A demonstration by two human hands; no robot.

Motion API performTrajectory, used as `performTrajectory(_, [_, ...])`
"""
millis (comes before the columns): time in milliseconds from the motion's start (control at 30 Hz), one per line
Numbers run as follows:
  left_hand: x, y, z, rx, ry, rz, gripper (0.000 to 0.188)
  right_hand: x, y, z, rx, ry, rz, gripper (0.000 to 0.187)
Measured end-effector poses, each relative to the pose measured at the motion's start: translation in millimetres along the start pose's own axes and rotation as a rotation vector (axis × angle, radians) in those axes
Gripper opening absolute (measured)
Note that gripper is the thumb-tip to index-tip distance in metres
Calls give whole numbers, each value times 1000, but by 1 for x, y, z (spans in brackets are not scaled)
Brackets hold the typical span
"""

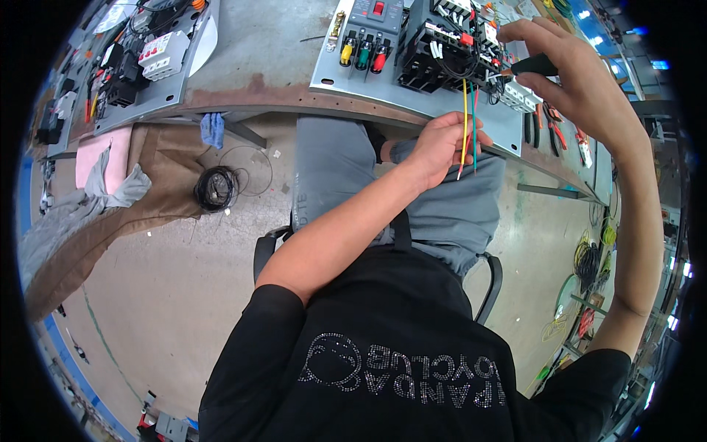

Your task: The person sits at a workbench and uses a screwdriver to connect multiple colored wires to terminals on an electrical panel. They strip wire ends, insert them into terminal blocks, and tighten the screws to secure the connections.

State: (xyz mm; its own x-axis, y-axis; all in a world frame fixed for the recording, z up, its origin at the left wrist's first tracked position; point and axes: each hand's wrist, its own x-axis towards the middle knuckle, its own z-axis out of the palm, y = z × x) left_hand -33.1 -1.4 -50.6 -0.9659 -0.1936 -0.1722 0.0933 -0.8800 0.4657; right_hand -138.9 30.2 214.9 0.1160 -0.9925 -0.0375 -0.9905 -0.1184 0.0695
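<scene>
My left hand (434, 153) is closed around thin wires below the panel's front edge. A yellow wire (465, 110) and a green wire (473, 121) hang past its fingers, and a red wire (476, 96) shows beside them. Their upper ends run into black contactors (421, 65) on a grey mounting plate (330, 79). My right hand (578, 77) grips a screwdriver (539, 66) by its dark handle. The tool points left at the wired devices, near a white terminal block (520, 96). Whether its tip sits in a screw I cannot tell.
A grey circuit breaker (374, 26) with yellow, green and red terminal covers stands left on the plate. Pliers (554, 129) lie on the bench at right. A second plate with white breakers (163, 55) is at far left, near another person's brown-trousered legs (151, 166).
</scene>
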Motion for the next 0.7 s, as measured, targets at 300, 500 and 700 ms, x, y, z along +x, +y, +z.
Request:
performTrajectory(300, [0, 5, -1, 32, -18, -17, 23, 3, -4, 2, -31, -89, 56, 36])
performTrajectory(500, [1, 7, -2, 49, -26, -42, 22, 2, 10, -3, -7, -87, -52, 48])
performTrajectory(700, [-3, 8, -4, 20, -33, -57, 20, 12, -1, -9, 76, -314, 363, 28])
